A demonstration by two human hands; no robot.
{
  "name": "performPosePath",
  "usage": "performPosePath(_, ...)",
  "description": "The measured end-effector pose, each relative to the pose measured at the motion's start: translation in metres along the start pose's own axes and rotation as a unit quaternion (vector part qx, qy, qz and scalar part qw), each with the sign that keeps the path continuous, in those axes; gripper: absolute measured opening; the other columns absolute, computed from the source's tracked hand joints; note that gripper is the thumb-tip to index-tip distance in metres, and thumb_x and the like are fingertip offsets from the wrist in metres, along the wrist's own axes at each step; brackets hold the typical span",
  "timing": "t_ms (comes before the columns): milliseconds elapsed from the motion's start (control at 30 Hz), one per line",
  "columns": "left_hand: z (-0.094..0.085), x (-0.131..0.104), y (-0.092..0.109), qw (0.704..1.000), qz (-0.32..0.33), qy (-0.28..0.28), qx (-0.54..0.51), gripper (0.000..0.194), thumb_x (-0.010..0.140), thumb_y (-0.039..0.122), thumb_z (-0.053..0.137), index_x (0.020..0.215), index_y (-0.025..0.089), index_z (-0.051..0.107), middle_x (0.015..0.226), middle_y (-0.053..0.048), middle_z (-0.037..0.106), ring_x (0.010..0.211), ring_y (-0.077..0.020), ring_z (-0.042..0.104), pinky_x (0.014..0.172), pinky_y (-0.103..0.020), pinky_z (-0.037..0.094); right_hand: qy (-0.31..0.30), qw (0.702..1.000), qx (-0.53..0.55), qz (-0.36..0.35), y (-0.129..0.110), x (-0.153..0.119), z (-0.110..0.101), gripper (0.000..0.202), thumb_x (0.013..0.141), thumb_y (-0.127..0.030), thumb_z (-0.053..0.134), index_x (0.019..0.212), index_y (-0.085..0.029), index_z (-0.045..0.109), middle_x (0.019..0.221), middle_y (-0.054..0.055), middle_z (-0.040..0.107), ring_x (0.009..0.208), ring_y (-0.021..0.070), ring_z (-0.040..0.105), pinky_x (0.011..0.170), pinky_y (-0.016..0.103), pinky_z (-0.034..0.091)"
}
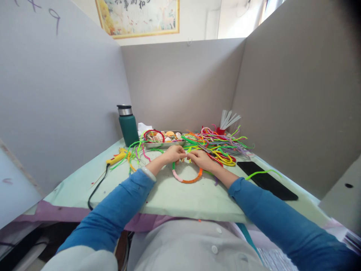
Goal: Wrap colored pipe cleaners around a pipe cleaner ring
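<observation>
Grey shirt (186,244) nearest; hands (172,153) pinch ring (191,181), arc bowed twd shirt.

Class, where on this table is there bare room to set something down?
Main free patch: the pale cloth between the colourful ring and the front edge. Another lies between the black cord and left partition. Crowded: the back, with tray, bottle and fuzzy stems.
</observation>
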State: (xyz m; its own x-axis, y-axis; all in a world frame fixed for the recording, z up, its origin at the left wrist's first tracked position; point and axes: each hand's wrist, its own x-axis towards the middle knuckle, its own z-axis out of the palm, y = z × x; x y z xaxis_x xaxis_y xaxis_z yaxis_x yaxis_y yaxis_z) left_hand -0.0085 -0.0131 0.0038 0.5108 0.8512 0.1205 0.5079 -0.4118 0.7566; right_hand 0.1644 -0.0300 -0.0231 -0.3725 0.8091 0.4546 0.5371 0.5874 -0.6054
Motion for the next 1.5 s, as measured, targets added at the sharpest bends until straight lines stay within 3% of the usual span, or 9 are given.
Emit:
performPosePath(967,-0.0044,-0.0021,-0.0009,0.998,0.027,0.006,0.064,0.031,0.071,0.039,0.053,0.072,0.01,0.064,0.06,-0.003,0.062,0.041,-0.0061,0.048,0.041,-0.016,0.036,-0.001,1.0,-0.009,0.005,-0.0011,0.0001,-0.0004,0.031,0.082,-0.032,0.042,0.069,-0.014,0.063,0.057,0.0,0.053,0.056,0.0104,0.046,0.052,0.021,0.031)
performPosePath(1500,-0.0023,-0.0005,-0.0005,0.997,0.028,0.013,0.069,0.036,0.073,0.044,0.05,0.076,0.01,0.061,0.065,-0.004,0.063,0.039,-0.0058,0.046,0.039,-0.017,0.036,-0.009,1.0,-0.001,0.023,0.0005,0.0014,-0.0002,0.033,0.082,-0.036,0.041,0.072,-0.014,0.063,0.055,-0.001,0.051,0.052,0.0094,0.042,0.049,0.02,0.028)
